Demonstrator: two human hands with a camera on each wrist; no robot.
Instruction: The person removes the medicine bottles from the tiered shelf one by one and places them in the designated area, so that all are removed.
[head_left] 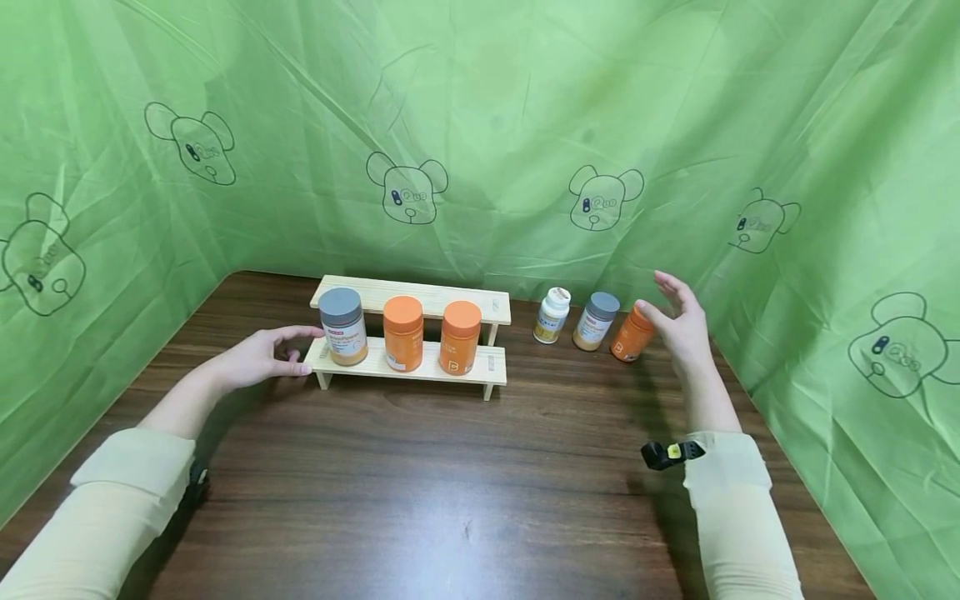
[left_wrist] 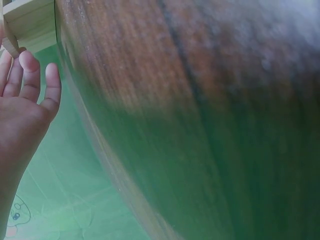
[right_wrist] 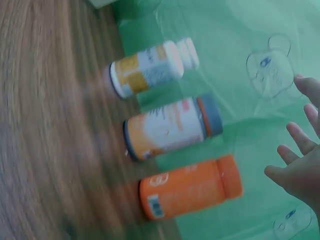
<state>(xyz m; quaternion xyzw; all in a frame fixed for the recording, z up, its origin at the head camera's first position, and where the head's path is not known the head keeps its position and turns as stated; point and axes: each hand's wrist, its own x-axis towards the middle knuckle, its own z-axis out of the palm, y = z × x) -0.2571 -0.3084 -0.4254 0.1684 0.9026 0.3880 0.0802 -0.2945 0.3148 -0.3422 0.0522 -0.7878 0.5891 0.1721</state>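
A two-tier wooden rack stands at the table's back left. My left hand is at the left end of its lower tier and holds that end between thumb and fingers. In the left wrist view, the left hand's fingertips meet the rack's wood. On the lower tier stand a grey-capped supplement jar and two orange jars. At the right, my right hand is beside another orange jar. The right wrist view shows its fingers spread, apart from that orange jar.
Left of that orange jar stand another grey-capped jar and a small white bottle, in a row. Green cloth with bear drawings walls the brown wooden table at the back and sides.
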